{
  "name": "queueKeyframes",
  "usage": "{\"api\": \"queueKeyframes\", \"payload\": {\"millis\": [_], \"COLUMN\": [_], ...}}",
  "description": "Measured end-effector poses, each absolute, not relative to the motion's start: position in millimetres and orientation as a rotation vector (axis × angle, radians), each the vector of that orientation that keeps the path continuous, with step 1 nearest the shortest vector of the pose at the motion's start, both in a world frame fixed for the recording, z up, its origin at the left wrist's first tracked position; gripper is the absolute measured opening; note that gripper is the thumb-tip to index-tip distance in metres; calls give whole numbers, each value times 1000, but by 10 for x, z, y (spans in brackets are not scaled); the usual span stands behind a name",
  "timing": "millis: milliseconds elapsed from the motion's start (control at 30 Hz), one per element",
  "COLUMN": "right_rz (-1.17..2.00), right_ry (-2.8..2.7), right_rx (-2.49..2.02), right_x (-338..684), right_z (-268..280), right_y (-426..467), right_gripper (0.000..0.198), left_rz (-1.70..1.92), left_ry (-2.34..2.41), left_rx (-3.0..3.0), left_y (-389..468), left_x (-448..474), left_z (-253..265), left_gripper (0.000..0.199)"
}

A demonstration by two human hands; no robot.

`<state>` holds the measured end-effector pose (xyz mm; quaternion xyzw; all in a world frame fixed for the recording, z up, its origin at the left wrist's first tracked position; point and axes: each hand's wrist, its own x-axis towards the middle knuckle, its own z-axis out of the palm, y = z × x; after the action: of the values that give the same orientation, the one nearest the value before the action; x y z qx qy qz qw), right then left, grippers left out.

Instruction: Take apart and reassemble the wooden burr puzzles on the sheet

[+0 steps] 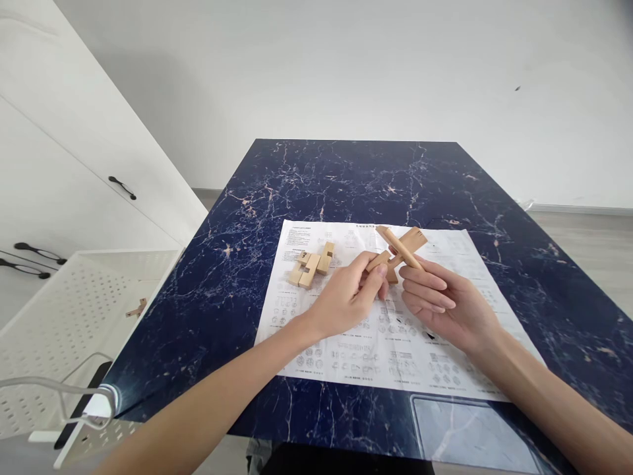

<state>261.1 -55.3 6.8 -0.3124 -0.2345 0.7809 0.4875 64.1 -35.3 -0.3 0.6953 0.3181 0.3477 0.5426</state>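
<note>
Above a printed instruction sheet (pixel 346 366), both hands hold light wooden puzzle pieces (pixel 401 249) that cross each other at an angle. My left hand (pixel 352 290) pinches one end between thumb and fingers. My right hand (pixel 452 300) grips the other side, its fingers closed around the lower end of a slanted stick. How the pieces lock together is partly hidden by the fingers. Left of the hands, several loose notched wooden blocks (pixel 307 269) lie on the sheet, one marked with a 3.
The sheet lies on a dark blue marbled table (pixel 341 178). A white perforated cart (pixel 74 310) with a small wooden piece (pixel 136 307) in it stands at the left, beside white cabinets (pixel 79 165). A translucent rectangular pad (pixel 475 435) is at the near edge.
</note>
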Motion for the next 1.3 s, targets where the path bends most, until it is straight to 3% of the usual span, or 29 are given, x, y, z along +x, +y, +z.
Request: {"api": "queueKeyframes", "payload": {"millis": [400,467,633,700,967,1300], "right_rz": [1958,1760,739,556,510,632], "right_ry": [-838,-1025,-1568,-1773,-2030,-1543], "right_rx": [-890,-1064,-1441,-1447,-1486,-1717], "right_x": [2545,2561,2627,2648,2663,2784], "right_z": [90,72,-21,-84,-248,-73], "right_y": [-582,-599,-575,-541,-486,-458], "right_gripper": [28,31,25,27,39,38], "left_rz": [937,998,1147,1149,1165,1052], "left_ry": [824,862,979,1030,1081,1202], "left_rx": [1619,1593,1497,1516,1844,2177], "left_y": [-341,-320,-256,-252,-306,-327], "left_x": [627,623,606,604,623,598], "left_z": [8,6,-42,-61,-56,-133], "left_gripper": [28,28,29,29,21,15]}}
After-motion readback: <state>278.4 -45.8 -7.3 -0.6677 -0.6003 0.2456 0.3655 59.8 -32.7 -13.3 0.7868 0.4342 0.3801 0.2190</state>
